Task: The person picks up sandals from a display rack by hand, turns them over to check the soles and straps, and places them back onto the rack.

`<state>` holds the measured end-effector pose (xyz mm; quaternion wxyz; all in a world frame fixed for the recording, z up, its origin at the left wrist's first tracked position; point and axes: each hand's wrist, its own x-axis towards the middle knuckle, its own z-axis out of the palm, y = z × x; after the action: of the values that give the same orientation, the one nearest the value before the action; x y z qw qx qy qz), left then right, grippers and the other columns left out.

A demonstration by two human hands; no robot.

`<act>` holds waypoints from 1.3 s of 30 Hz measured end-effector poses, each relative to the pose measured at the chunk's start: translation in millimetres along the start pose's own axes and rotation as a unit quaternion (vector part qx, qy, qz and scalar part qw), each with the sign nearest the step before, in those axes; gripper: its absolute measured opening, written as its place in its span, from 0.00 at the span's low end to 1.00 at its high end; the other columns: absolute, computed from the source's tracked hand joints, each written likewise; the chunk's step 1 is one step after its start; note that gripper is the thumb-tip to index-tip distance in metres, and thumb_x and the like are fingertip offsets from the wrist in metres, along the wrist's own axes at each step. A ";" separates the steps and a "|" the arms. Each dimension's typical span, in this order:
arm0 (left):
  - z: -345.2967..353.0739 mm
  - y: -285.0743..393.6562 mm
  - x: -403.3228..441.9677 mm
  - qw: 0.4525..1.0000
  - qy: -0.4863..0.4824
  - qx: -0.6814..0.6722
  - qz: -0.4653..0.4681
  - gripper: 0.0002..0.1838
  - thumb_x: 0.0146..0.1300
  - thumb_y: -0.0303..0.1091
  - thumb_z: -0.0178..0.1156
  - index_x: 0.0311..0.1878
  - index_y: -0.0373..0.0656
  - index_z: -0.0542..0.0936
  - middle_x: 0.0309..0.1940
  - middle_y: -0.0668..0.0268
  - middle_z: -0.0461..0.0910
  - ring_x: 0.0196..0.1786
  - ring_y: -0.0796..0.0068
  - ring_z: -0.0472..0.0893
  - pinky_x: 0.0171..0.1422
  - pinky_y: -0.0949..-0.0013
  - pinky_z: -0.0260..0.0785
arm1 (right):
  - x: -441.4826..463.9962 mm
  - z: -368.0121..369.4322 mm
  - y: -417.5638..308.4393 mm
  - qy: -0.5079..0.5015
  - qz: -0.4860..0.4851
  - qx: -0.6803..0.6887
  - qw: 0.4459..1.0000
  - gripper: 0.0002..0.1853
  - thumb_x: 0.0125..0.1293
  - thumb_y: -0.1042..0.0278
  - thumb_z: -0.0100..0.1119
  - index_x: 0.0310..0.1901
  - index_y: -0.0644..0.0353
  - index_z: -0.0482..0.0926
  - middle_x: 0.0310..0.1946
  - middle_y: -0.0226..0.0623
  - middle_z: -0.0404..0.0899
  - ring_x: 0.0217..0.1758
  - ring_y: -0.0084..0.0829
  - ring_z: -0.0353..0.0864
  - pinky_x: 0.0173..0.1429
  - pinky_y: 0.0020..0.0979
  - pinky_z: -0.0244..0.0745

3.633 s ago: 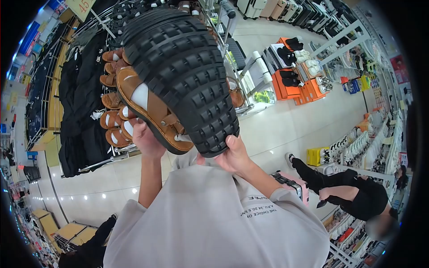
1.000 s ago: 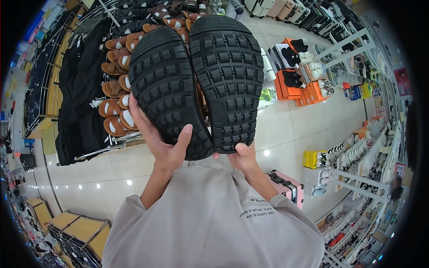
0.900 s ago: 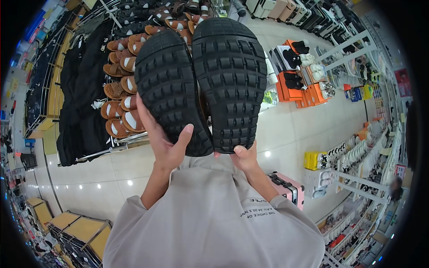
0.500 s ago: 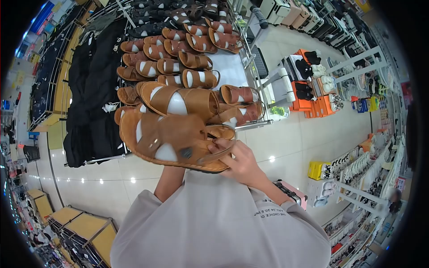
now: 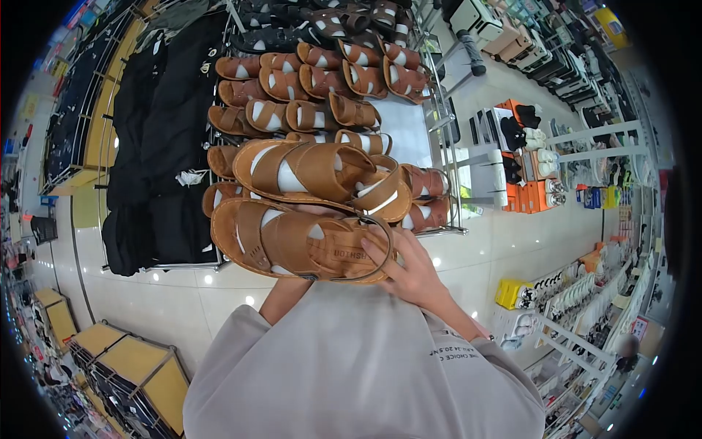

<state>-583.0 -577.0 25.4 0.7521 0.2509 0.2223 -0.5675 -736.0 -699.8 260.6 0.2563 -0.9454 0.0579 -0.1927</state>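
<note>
Two brown leather sandals stuffed with white paper are held up in front of my chest. The nearer sandal (image 5: 281, 238) shows its insole with stamped lettering and a thin heel strap. My right hand (image 5: 411, 269) is closed on its heel end, fingers reaching inside over the insole. Just beyond, the farther sandal (image 5: 311, 172) lies alongside, its toe also to the left. My left hand (image 5: 319, 210) is mostly hidden by the pair; a little of it shows between them, and its forearm comes up from below. It seems to grip the farther sandal.
Behind the pair, a metal display rack (image 5: 442, 230) carries rows of brown, reddish and black sandals (image 5: 322, 80). Folded black garments (image 5: 157, 161) hang on its left. Shoes on orange boxes (image 5: 523, 197) and suitcases (image 5: 504, 36) stand to the right.
The nearer sandal has turned so that its insole and lettering show. The farther sandal's heel part is more visible. My right hand's fingers now reach into the heel opening. The rack has shifted rightward in view.
</note>
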 end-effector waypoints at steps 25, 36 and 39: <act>31.8 3.5 36.1 0.999 0.030 0.026 0.018 0.43 0.70 0.69 0.37 0.74 0.41 0.60 0.71 0.53 0.64 0.73 0.52 0.65 0.75 0.48 0.59 | -5.3 44.4 124.4 0.077 0.490 0.589 0.639 0.31 0.74 0.48 0.52 0.69 0.59 0.61 0.58 0.36 0.72 0.54 0.28 0.74 0.58 0.32 0.73; 101.2 41.9 -79.7 0.990 0.007 0.041 0.132 0.46 0.68 0.71 0.39 0.75 0.41 0.57 0.72 0.50 0.62 0.73 0.50 0.63 0.75 0.48 0.59 | -9.8 34.8 172.7 0.086 0.409 0.510 0.752 0.21 0.78 0.53 0.49 0.58 0.65 0.71 0.45 0.32 0.77 0.47 0.19 0.71 0.54 0.24 0.69; 114.1 20.8 -110.0 0.982 0.073 0.062 0.160 0.48 0.68 0.70 0.38 0.78 0.40 0.49 0.75 0.50 0.57 0.74 0.49 0.62 0.76 0.47 0.56 | 3.6 30.0 177.4 0.061 0.390 0.506 0.767 0.21 0.77 0.53 0.49 0.55 0.66 0.72 0.43 0.32 0.77 0.46 0.20 0.71 0.53 0.25 0.69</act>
<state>-585.6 -562.5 184.6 0.7982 0.3700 0.1975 -0.4324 -722.8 -839.6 148.1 0.7465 -0.5611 0.3314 -0.1345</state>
